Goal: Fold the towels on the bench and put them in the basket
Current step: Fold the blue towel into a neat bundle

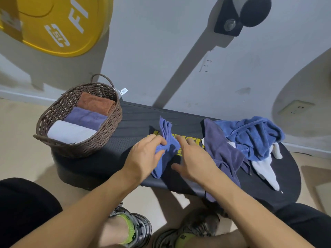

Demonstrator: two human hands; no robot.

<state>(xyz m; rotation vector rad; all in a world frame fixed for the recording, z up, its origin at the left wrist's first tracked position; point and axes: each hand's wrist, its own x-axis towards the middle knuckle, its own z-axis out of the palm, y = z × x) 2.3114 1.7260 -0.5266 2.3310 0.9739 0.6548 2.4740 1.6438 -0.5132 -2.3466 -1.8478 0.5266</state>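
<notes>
A black bench (136,119) runs across the middle of the view. On its left end stands a brown wicker basket (53,111) holding three folded towels: brown, purple and white. My left hand (145,156) grips a blue towel (167,140) bunched on the bench's middle. My right hand (193,158) hovers beside it with its fingers spread, the fingertips touching the cloth. Unfolded towels lie on the right half: a dark purple one (220,149) hanging over the front edge, a bright blue one (250,135) and a white one (265,169).
A yellow weight plate (59,24) leans on the wall at the upper left. A grey machine arm (193,63) slants down behind the bench. My shoes (136,228) stand on the beige floor under the bench's front edge. A wall socket (295,106) sits at the right.
</notes>
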